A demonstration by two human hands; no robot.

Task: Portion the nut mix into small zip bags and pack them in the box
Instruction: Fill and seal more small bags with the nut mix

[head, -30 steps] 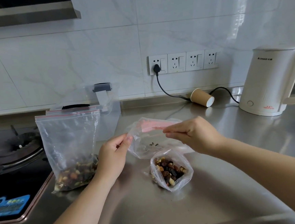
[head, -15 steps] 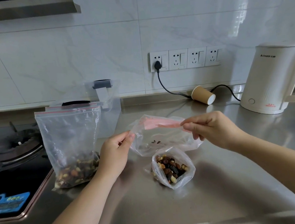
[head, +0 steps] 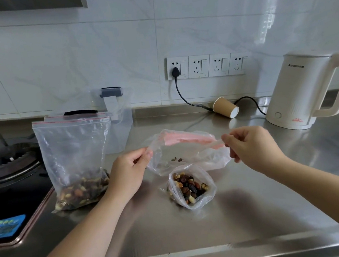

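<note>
Pinching zip bag (head: 187,151) ends: left hand (head: 130,170), right hand (head: 252,147).

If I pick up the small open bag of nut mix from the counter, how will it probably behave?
The small open bag is thin, crumpled plastic, so it will probably be floppy and sag around its load. Its mouth gapes upward with the nut mix exposed, so tilting it may spill pieces. It looks bottom-heavy, so it likely sits steadily on the steel counter until lifted.

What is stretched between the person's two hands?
A small zip bag with a pink seal strip, pinched by left hand and right hand, seen from the head camera.
</note>
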